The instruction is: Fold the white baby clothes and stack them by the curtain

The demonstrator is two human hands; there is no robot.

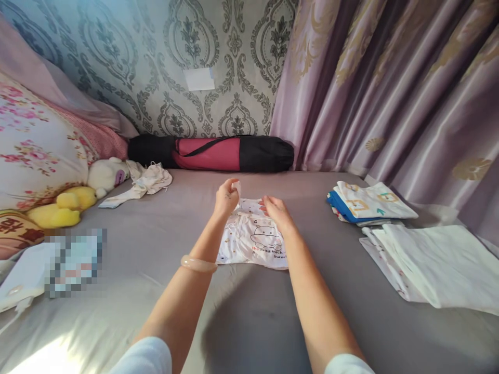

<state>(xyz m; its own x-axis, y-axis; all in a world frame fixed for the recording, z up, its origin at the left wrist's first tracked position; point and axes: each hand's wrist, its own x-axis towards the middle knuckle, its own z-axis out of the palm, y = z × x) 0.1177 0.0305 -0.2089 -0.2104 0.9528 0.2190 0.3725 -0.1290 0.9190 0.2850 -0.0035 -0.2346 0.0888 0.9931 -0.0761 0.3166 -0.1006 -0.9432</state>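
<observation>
A small white baby garment (pixel 257 236) lies partly folded on the bed in front of me, printed with a cartoon car and lettering. My left hand (pixel 227 198) is closed at its far left edge, pinching a raised bit of the white cloth. On the far right part of the garment rests my right hand (pixel 277 212), fingers loosely stretched and touching the fabric. The right forearm covers the garment's right edge. A pale bangle (pixel 198 264) circles my left wrist.
Folded clothes (pixel 374 200) are stacked at the right, behind larger folded white cloths (pixel 448 265). A crumpled garment (pixel 152 179), plush toys (pixel 74 202) and a white device with a cable (pixel 27 275) lie left. A black and red bag (pixel 210 153) lines the wall.
</observation>
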